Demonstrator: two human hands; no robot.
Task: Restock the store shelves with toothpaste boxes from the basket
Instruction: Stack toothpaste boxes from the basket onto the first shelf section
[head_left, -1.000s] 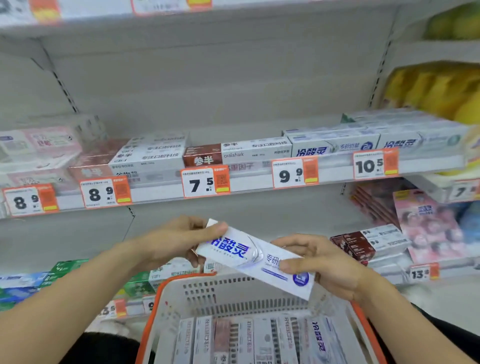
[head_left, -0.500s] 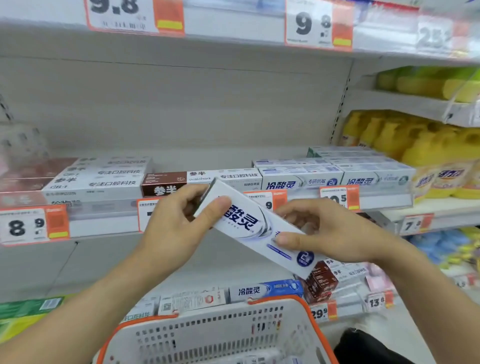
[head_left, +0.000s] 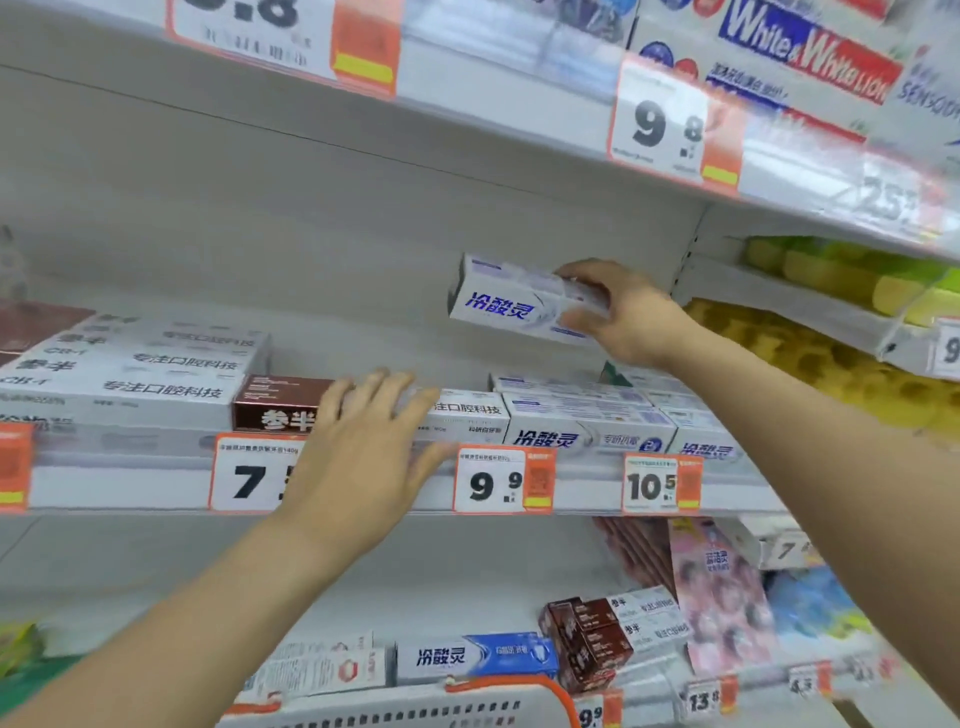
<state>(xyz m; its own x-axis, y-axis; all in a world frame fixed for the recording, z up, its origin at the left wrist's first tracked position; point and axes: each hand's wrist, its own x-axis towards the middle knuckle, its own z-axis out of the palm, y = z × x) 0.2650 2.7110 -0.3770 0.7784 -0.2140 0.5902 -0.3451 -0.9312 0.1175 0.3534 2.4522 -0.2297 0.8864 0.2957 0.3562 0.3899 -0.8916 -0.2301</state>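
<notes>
Shelf (head_left: 130, 486) w/ toothpaste boxes (head_left: 587, 434)

A glossy cardboard toothpaste box (head_left: 514, 304) is gripped by the right hand (head_left: 631, 317). Matt painted metal shelf (head_left: 130, 486) is seen left of the left hand (head_left: 363, 457); below, a perforated plastic basket (head_left: 415, 709).

Orange-and-white price tags sit along the shelf edges: one reading 9.9 (head_left: 503, 480), one reading 10.5 (head_left: 661, 484), and a 9.8 tag (head_left: 670, 130) on the rail above. At the right, yellow bottles (head_left: 826, 358) fill a neighbouring bay, with yellow-green packs (head_left: 852, 275) on the level over them. Lower right, a pink packet printed with faces (head_left: 719, 597) stands upright, and blue packaging (head_left: 810, 603) lies just beside it, blurred. Green packaging (head_left: 18, 644) shows at the lower left edge.
</notes>
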